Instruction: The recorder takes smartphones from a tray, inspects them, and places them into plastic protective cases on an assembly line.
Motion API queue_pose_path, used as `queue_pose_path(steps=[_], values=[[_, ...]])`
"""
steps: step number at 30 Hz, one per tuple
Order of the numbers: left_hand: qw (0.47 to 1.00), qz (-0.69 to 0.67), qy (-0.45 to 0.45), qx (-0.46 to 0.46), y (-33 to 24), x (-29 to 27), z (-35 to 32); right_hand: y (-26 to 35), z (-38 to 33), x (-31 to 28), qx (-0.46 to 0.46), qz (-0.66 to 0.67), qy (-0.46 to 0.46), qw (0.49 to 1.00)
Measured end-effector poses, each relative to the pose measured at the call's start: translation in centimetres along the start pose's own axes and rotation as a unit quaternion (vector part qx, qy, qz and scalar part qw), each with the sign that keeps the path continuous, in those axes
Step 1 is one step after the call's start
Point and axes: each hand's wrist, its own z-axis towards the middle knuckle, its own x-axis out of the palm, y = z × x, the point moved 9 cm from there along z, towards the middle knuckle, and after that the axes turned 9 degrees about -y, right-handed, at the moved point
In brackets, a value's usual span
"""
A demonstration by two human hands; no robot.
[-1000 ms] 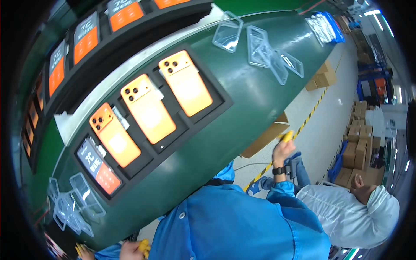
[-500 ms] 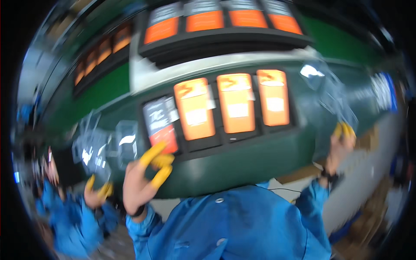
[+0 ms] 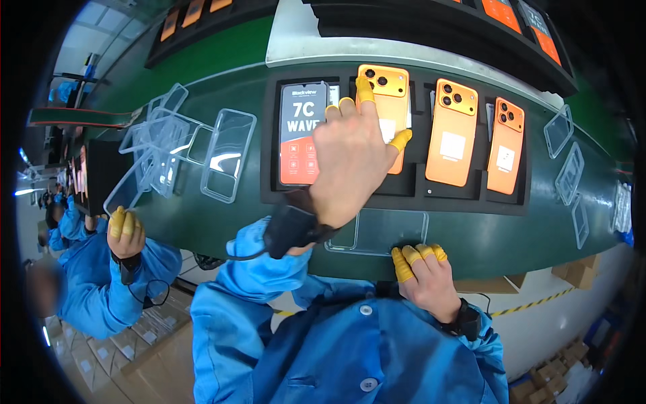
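Observation:
My left hand, in yellow finger cots, reaches over a black foam tray. Its index finger and thumb grip the sides of an orange phone, back up, with a camera block at its top. To its left lies a phone with a grey and orange printed front, partly under my wrist. Two more orange phones sit back up in the tray's right slots. By the bench's near edge, my right hand pinches the corner of a clear phone case lying flat before the tray.
Clear cases lie heaped and single on the green bench at left, with several more at right. A co-worker's hand holds a case at left. Other phone trays stand beyond. Cardboard boxes are below.
My left hand has moved right and up from the tray's near left corner onto the orange phone. My right hand has come in from the far right to the clear case. The view has shifted.

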Motion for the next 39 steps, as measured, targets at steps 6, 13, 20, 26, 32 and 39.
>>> queue_pose_path(steps=[6, 13, 20, 26, 32, 39], values=[[0.995, 0.085, 0.039, -0.030, -0.1, 1.4, -0.7, 0.2, 1.2, -2.6, 0.002, 0.043, -0.106, 0.993], [0.932, -0.103, 0.227, -0.263, 2.4, 0.8, -0.5, -5.5, 2.9, -6.6, 0.232, 0.202, -0.318, 0.897], [0.751, -0.616, 0.077, -0.225, -0.2, -6.3, -9.2, -2.4, 6.7, -3.0, 0.145, 0.502, -0.160, 0.838], [0.783, -0.596, 0.148, -0.098, -1.3, -6.1, -16.8, -0.6, 4.0, -2.8, 0.136, 0.385, -0.044, 0.912], [0.949, -0.259, 0.108, -0.142, 7.2, -8.1, -19.2, -0.8, 3.3, -2.5, 0.034, 0.131, -0.010, 0.991], [0.952, -0.239, 0.146, -0.122, 7.4, -4.8, -17.0, -1.4, 2.9, 1.2, 0.025, 0.049, 0.060, 0.997]])
